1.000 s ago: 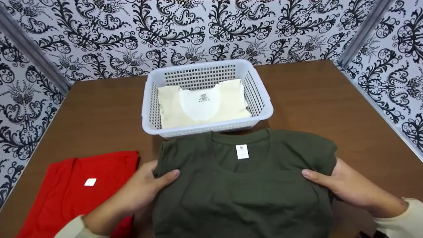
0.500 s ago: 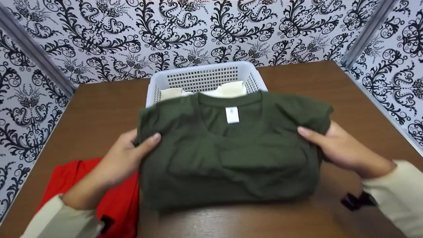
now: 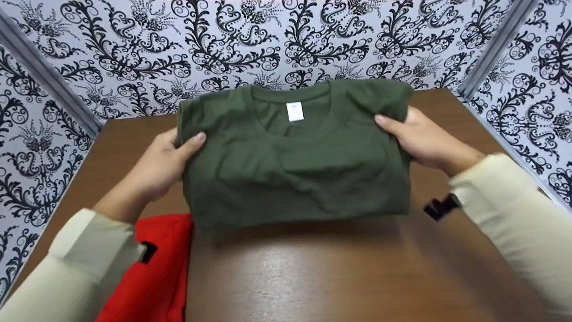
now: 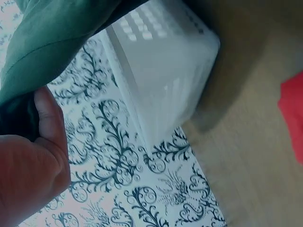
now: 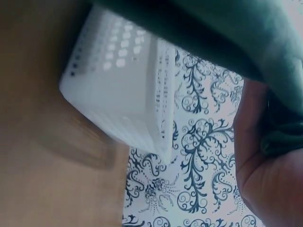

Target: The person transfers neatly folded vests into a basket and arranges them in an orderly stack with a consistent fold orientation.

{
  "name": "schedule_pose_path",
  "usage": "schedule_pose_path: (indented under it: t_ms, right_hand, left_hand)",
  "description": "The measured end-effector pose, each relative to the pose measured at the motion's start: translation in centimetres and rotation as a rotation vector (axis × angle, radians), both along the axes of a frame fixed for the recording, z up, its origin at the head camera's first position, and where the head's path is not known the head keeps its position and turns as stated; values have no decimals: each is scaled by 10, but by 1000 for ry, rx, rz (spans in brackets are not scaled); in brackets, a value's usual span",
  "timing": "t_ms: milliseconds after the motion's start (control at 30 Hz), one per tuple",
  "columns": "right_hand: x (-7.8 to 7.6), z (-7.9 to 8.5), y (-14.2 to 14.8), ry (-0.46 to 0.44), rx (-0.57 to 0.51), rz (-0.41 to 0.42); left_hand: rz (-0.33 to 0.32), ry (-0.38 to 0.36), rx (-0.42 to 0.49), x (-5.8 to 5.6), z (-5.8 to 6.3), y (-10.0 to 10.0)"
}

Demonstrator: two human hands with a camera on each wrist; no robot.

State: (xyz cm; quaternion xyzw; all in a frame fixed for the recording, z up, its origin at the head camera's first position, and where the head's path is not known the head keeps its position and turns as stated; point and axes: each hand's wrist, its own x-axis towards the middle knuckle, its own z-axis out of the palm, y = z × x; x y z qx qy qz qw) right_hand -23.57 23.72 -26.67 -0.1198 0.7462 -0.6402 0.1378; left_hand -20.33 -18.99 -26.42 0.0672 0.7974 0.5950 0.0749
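Note:
A folded dark green T-shirt (image 3: 295, 156) with a white neck label is held up between both hands. My left hand (image 3: 163, 163) grips its left edge, thumb on the front and fingers behind. At the opposite edge my right hand (image 3: 426, 136) pinches the sleeve side in the same way. In the head view the shirt hides the basket; both wrist views show the white plastic basket (image 4: 161, 71) below and beyond the green cloth. The right wrist view has the basket's end wall (image 5: 113, 90) under the shirt.
A folded red shirt (image 3: 163, 264) lies on the brown wooden table (image 3: 295, 277) at the left, partly under the left sleeve. Patterned white-and-black panels (image 3: 286, 40) enclose the table at the back and both sides.
Both hands have lifted the green T-shirt from the near part of the table and carried it forward, up over the basket. It covers the basket and the cream shirt seen inside earlier.

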Motion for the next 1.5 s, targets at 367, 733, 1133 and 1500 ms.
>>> schedule_pose_path:
  t_ms: [367,733,1133,1500]
  right_hand:
    - [-59,5,-15,50,188,-33]
    - [-101,6,-27,42,345,-46]
    - [-129,-17,-41,230,709,-31]
    - [-140,-40,-34,375,773,-151]
  left_hand:
    - [71,-5,-43,-53,3,0]
    - [83,0,-162,-88,-1,-3]
    - [250,233,-507,-108,-35,-4]
    - [368,213,-640,-111,-50,-4]
